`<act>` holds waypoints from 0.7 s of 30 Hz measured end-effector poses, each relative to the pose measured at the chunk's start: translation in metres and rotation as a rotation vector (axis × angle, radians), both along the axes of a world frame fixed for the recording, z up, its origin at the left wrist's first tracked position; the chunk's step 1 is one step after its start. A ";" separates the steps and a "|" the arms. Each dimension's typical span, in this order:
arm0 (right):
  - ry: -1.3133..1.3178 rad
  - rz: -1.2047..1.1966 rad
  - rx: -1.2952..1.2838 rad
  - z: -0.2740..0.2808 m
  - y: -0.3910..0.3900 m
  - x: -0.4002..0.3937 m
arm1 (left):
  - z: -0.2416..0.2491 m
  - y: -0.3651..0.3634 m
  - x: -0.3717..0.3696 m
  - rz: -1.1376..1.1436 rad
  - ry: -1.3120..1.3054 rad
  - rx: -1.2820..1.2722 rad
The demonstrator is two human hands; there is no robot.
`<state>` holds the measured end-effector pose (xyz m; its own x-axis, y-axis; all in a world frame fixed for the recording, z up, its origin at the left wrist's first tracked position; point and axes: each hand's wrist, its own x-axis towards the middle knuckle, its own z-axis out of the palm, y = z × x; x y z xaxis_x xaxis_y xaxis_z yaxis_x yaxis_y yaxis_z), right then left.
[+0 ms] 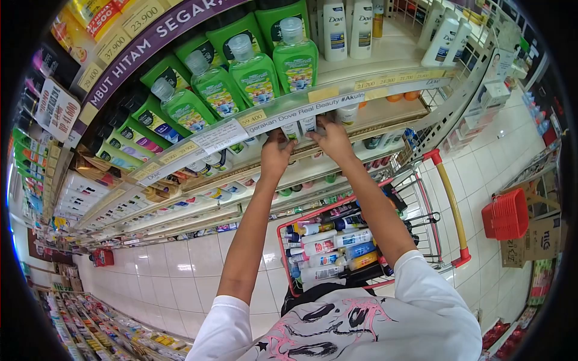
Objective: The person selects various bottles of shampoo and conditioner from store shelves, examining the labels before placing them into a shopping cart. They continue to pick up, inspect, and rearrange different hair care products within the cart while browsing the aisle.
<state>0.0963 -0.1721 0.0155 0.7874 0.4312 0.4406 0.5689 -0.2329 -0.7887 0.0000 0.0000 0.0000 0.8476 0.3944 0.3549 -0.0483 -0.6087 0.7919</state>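
Note:
Both arms reach into the shelf level below the Dove label strip. My left hand has its fingers curled at a small white bottle, with the fingertips partly hidden under the strip. Close on its right, my right hand closes round another white bottle; the strip covers the tops of both. A further white container stands just right of my right hand. On the shelf above are several clear-capped green bottles and white Dove bottles.
A shopping cart filled with bottles stands close below my right arm. Beyond it are a stack of red baskets and a cardboard box. Tiled floor runs between this shelf and another stocked shelf.

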 end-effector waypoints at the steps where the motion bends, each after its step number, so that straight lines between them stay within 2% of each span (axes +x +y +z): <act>1: 0.065 0.031 -0.056 0.003 -0.004 0.001 | 0.001 -0.001 0.001 0.009 0.014 0.006; 2: 0.133 0.061 -0.113 0.003 -0.007 0.001 | 0.001 -0.003 0.001 0.017 0.029 0.012; 5: 0.026 0.045 -0.148 -0.016 -0.002 0.010 | 0.006 -0.005 -0.003 0.044 0.089 0.013; 8: 0.091 0.032 -0.174 -0.006 0.000 0.007 | 0.007 -0.004 -0.001 0.057 0.137 -0.015; 15: 0.083 0.030 -0.173 -0.013 0.003 0.011 | 0.006 -0.004 -0.001 0.064 0.155 -0.012; 17: 0.082 0.036 -0.127 -0.011 0.003 0.010 | 0.000 -0.001 0.001 0.062 0.057 0.108; 21: 0.080 0.067 -0.065 -0.010 0.002 0.009 | 0.002 -0.003 0.001 0.068 0.088 0.103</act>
<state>0.1049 -0.1705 0.0058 0.7874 0.5097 0.3466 0.5205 -0.2486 -0.8168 0.0009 -0.0029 0.0025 0.8496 0.4174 0.3223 0.0624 -0.6865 0.7244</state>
